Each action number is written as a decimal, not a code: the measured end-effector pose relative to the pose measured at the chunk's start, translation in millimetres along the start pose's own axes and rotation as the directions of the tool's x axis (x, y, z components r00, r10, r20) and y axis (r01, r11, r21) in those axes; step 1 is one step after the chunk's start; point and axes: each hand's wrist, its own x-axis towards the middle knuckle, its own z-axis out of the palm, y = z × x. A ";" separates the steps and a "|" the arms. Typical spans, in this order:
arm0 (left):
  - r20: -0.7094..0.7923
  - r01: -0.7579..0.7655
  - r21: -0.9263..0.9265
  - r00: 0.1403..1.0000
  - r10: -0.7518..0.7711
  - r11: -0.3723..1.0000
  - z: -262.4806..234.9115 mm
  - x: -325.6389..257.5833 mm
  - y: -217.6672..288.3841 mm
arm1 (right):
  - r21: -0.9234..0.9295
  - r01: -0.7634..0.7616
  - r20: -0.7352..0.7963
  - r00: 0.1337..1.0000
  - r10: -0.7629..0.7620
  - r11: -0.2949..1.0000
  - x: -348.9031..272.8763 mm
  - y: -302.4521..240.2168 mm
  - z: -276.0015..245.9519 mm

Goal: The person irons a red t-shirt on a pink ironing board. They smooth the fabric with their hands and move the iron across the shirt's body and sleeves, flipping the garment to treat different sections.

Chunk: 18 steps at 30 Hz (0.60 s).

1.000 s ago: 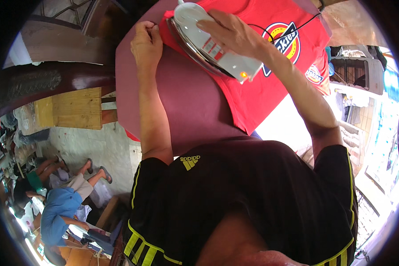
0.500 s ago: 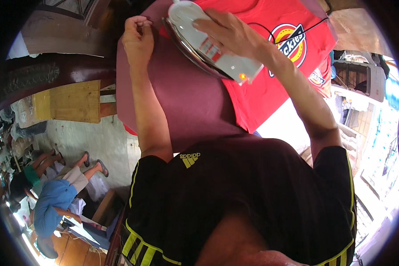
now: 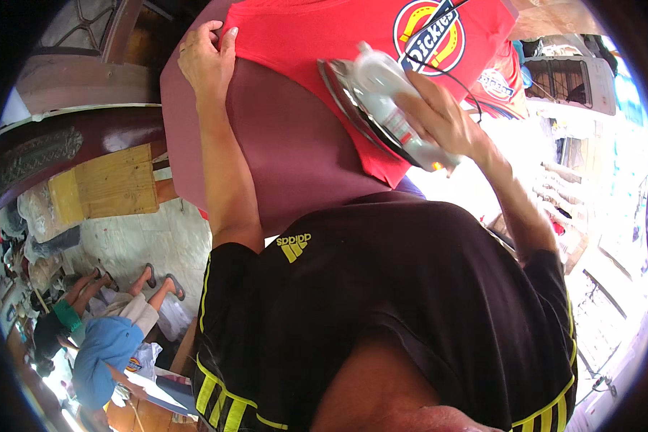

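A red T-shirt [image 3: 306,32] with a round yellow, white and dark print lies across a maroon padded ironing surface [image 3: 288,144]. My right hand [image 3: 446,119] is wrapped round the handle of a white iron [image 3: 381,75] with a shiny metal base and a small orange light at its rear. The iron is over the shirt's near edge; whether its base presses on the cloth I cannot tell. My left hand [image 3: 206,66] rests at the far left of the surface, thumb and fingers apart, the thumb beside the shirt's left end.
A thin dark cord [image 3: 450,74] runs over the shirt near the print. Beyond the left edge are a wooden board [image 3: 115,183] and a dark carved beam [image 3: 50,147]. Two people are further off at lower left, one in a blue shirt [image 3: 106,356]. A grey-framed crate-like object [image 3: 569,83] stands at the right.
The iron, in my right hand, has moved right and toward me. The shirt's left part now stretches toward my left hand, whose fingers have spread from a closed shape.
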 end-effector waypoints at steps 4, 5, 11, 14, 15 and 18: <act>0.005 0.016 -0.027 1.000 -0.015 1.000 -1.7 -1.1 2.9 | -0.106 -0.075 0.146 0.985 0.090 0.992 -83.3 -32.7 -32.0; 0.002 0.015 -0.029 1.000 -0.015 0.999 -1.3 1.0 4.1 | -0.097 -0.096 0.158 0.981 0.111 0.991 -97.3 -38.7 -40.1; -0.078 -0.054 0.018 0.995 0.055 0.998 -6.9 3.6 13.8 | 0.381 -0.921 0.506 0.283 0.815 0.084 -180.7 -43.3 -92.5; -0.094 -0.086 0.154 0.990 0.101 0.984 -6.2 -7.2 82.3 | 0.562 -0.819 0.359 0.117 0.926 -0.115 -207.1 -40.1 -117.3; -0.104 -0.110 0.143 0.987 0.126 0.984 -5.0 -12.8 117.5 | 0.565 -0.814 0.328 0.070 0.942 -0.136 -211.3 -40.0 -124.1; 0.036 -0.223 -0.137 0.973 0.230 0.965 26.0 -37.0 219.5 | 0.611 -0.783 0.204 0.010 0.979 -0.120 -252.3 -15.9 -131.1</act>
